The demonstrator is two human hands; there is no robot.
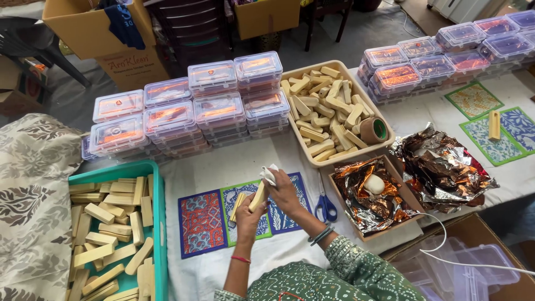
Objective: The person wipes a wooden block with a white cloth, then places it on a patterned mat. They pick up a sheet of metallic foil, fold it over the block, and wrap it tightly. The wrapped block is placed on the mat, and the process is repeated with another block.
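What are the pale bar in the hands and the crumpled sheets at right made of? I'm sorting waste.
The bar: probably wood or soap, pale tan and matte, with squared edges; the picture cannot settle which. The crumpled sheets: likely metallic foil or film, coppery and mirror-shiny, holding sharp creases.

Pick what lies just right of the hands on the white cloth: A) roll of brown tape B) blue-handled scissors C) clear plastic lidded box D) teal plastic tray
B: the blue-handled scissors lie on the white cloth just right of the right hand, which holds a small white rag against the pale wooden stick gripped by the left hand. The roll of brown tape sits farther off in the beige tray.
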